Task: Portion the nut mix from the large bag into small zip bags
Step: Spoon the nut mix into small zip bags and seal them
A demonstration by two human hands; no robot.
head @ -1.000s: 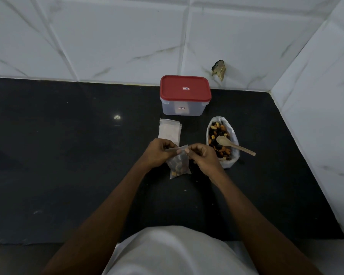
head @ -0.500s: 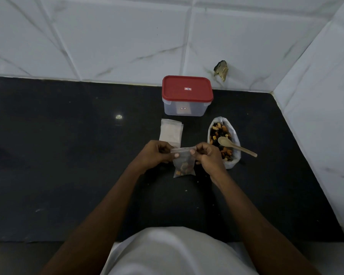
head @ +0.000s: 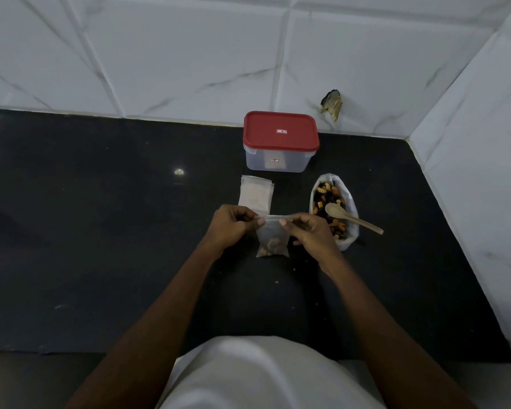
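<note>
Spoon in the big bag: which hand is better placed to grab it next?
Right, probably. The right hand pinches the small zip bag beside the large bag, where the spoon rests, handle pointing right. The left hand is on the zip bag's far side and must cross over.

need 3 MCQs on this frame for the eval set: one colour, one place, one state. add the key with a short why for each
1. What colour is the container lid?
A. blue
B. red
C. green

2. Where does the wooden spoon rest?
A. on that lid
B. in the large bag
C. on the empty zip bags

3. What state is the small zip bag in?
A. lying empty on the counter
B. shut inside the container
C. pinched at its top, some nut mix inside

Key:
1 B: the lid is plainly red.
2 B: the spoon's bowl lies inside the bag, with the handle out over the rim.
3 C: the left hand and right hand pinch the top edge, and nuts sit at the bottom.
</note>
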